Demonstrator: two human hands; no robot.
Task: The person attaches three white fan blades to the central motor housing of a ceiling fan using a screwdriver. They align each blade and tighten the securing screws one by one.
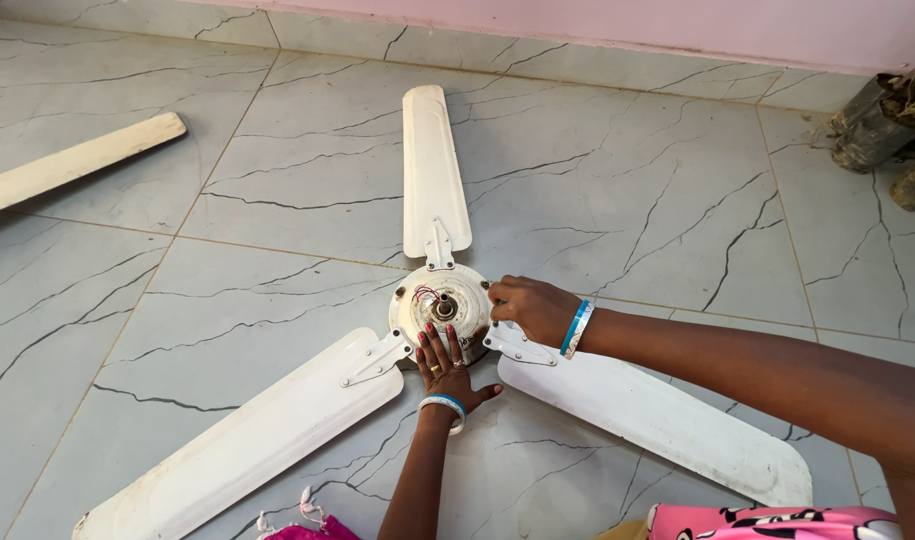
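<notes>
A white ceiling fan lies flat on the tiled floor, its round motor hub [447,296] showing red wires and a short shaft. Three blades spread from the hub: one points away [433,165], one runs to the lower left [257,435], one to the lower right [657,415]. My left hand [443,368] rests flat with fingers spread against the near side of the hub, between two blade brackets. My right hand [530,308] has its fingers curled on the hub's right edge, by the metal bracket [518,345] of the lower right blade. What the fingers pinch is hidden.
A loose cream fan blade [72,160] lies on the floor at the far left. Plant pots [882,120] stand at the upper right by the pink wall. Pink cloth [767,522] shows at the bottom edge.
</notes>
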